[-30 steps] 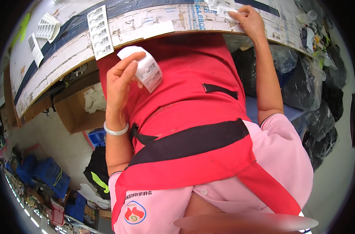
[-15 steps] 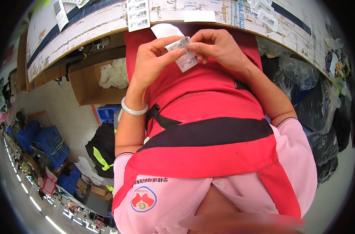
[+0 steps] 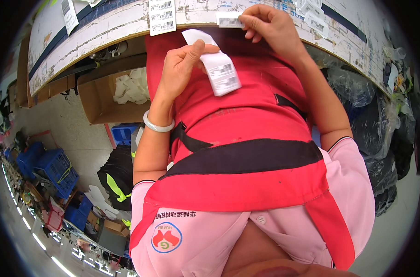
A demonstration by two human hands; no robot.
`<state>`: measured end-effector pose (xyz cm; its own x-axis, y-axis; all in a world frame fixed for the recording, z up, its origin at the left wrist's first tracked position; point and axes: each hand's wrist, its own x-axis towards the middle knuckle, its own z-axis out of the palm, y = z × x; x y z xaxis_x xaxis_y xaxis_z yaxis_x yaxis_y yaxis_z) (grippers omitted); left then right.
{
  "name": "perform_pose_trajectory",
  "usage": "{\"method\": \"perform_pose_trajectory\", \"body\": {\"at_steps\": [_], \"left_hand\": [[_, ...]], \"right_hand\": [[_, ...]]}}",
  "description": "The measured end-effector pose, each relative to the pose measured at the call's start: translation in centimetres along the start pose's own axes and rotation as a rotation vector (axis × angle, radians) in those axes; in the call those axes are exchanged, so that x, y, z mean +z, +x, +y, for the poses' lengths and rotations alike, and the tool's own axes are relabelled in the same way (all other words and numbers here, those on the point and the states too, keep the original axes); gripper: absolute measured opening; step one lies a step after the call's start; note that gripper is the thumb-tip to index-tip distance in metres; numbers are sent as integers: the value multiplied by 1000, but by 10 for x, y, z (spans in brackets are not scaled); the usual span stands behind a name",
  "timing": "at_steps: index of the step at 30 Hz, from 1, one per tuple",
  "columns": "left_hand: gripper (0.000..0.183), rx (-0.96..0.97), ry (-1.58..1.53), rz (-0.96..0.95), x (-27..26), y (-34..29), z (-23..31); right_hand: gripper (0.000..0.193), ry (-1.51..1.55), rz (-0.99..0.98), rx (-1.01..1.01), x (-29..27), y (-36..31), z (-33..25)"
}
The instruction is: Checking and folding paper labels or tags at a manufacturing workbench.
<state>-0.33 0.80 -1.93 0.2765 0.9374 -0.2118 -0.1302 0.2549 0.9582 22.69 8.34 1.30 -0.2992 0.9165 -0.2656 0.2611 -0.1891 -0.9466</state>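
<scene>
My left hand [image 3: 178, 69] pinches a white strip of barcode labels [image 3: 223, 76] between thumb and fingers. The strip's upper end curls back, and its printed end hangs over my red apron [image 3: 247, 111]. At the bench's near edge, my right hand [image 3: 275, 32] has thumb and forefinger closed on the right end of a small barcode label [image 3: 229, 21]. This label lies at a white paper piece on the edge; whether it is fully pressed down I cannot tell.
The worn white bench [image 3: 117, 34] holds a label sheet [image 3: 162, 16] and other labels [image 3: 317, 24] at the right. Below stand a cardboard box [image 3: 96, 101] with crumpled paper, blue crates [image 3: 60, 171] at left, and clear plastic bags [image 3: 374, 120] at right.
My right hand has moved away from the strip, up to the bench edge, with a barcode label. The strip in my left hand now hangs longer and more open.
</scene>
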Motion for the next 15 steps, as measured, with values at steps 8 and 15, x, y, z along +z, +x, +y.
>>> {"method": "perform_pose_trajectory", "body": {"at_steps": [8,15], "left_hand": [[44,-23,102,34,-6,2,-7],[42,-58,126,30,-7,2,-10]], "right_hand": [[15,-44,-73,141,-18,27,-2],[16,-44,-70,139,-15,29,-1]]}}
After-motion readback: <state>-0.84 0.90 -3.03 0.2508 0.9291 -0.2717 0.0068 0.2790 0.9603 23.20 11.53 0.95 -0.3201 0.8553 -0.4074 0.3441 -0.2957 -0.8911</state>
